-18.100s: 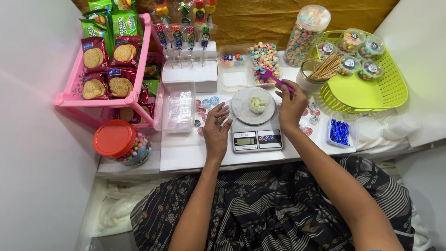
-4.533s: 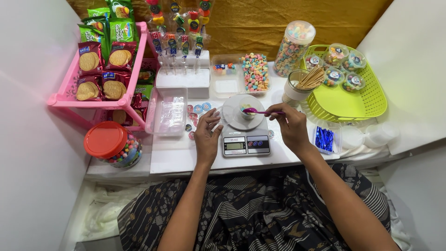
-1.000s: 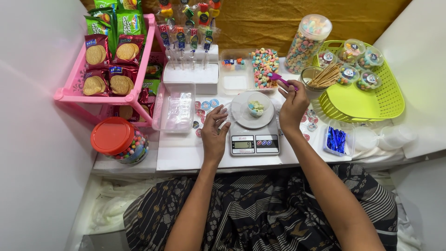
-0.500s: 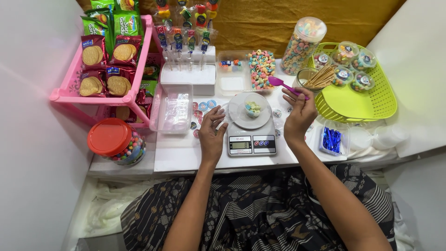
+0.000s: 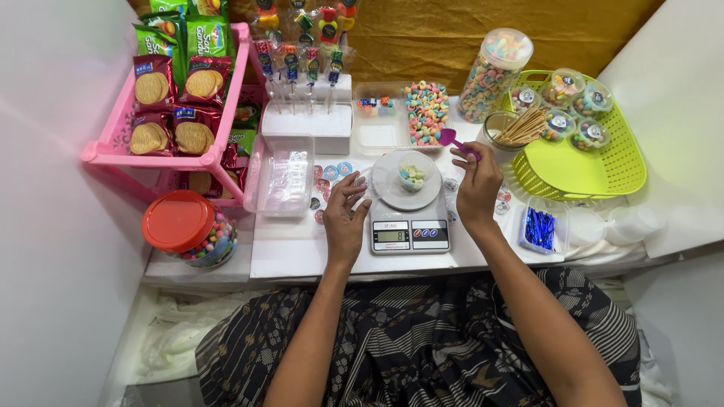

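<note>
1. White tabletop [image 5: 302,256] set against a mustard cloth backdrop [image 5: 467,38]; pink rack [image 5: 113,147] of biscuit packets at left, green basket [image 5: 596,169] at right.
2. Right hand [image 5: 479,188] is closed in a pinch on a purple spoon [image 5: 455,140]; the spoon's bowl hangs over the near edge of the candy tray [image 5: 426,113], just beyond the scale [image 5: 409,226]; whether it carries candy cannot be told.
3. Left hand [image 5: 345,218] rests loose with fingers spread, holding nothing; fingertips lie just beside the white scale pan.
4. Small clear cup [image 5: 412,177] stands on the pan, partly filled with pastel candy.
5. Risk: the cup is small and light; a clumsy tip of the spoon could scatter candy onto the pan or table; a nudge from the left fingertips on the pan could likely skew the reading or topple the cup.
6. Risk: the right wrist passes close to the stick holder [image 5: 509,132]; a wide swing might knock it.
7. Counts: one scale; one cup on it; one spoon; one tall candy jar [image 5: 494,75]; one red-lidded jar [image 5: 188,230]; four filled lidded cups in the basket; at least four biscuit packets face up on the rack.
</note>
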